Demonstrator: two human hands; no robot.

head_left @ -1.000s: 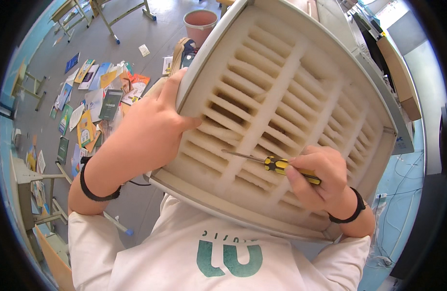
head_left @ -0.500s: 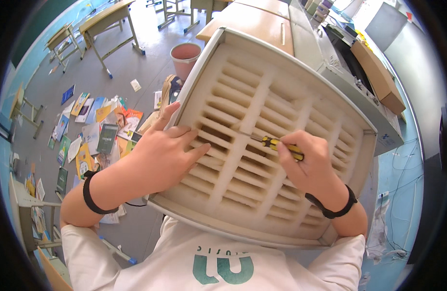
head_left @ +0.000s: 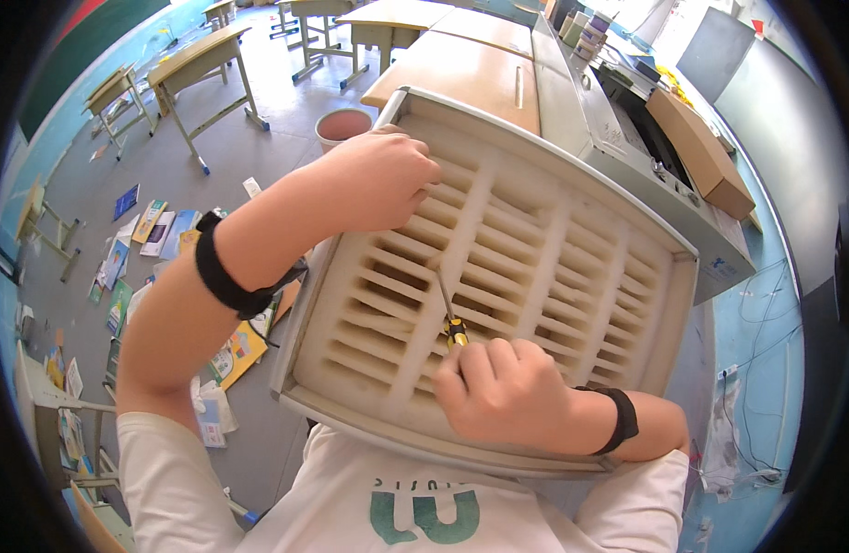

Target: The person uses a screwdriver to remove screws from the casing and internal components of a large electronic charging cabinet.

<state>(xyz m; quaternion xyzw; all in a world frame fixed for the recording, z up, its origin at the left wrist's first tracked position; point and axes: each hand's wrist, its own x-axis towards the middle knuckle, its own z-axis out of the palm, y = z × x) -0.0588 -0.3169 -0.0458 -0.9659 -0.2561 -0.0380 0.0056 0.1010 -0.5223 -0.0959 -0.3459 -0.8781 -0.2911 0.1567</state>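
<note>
Grey floor [head_left: 268,175] spreads across the room, with wooden desks [head_left: 200,57] far left and a pink bucket [head_left: 341,125] just beyond the left edge of the case [head_left: 306,313]. Books and papers lie scattered on the floor at left, a yellow book [head_left: 244,355] nearest the person. Far of the case stands a tan wooden surface [head_left: 471,69], and to its right a long cardboard box [head_left: 701,155]; a blue wall [head_left: 756,355] with loose cables [head_left: 745,433] runs down the right side. Tilted in front of the person, its near edge beside the white shirt [head_left: 328,502], is the shallow, pale case, lined with cream foam [head_left: 413,355] cut into columns of narrow slots. Slender-shafted, the screwdriver [head_left: 454,323] has a yellow and black handle gripped in the right hand [head_left: 503,392], whose fingers wrap round it over the near part of the foam. Its shaft points away, the tip at the strip between the two leftmost columns; contact is unclear. Curled at the far left of the case is the left hand [head_left: 380,180]; whether its fingers hold anything cannot be told. Both wrists wear black bands [head_left: 620,422].
</note>
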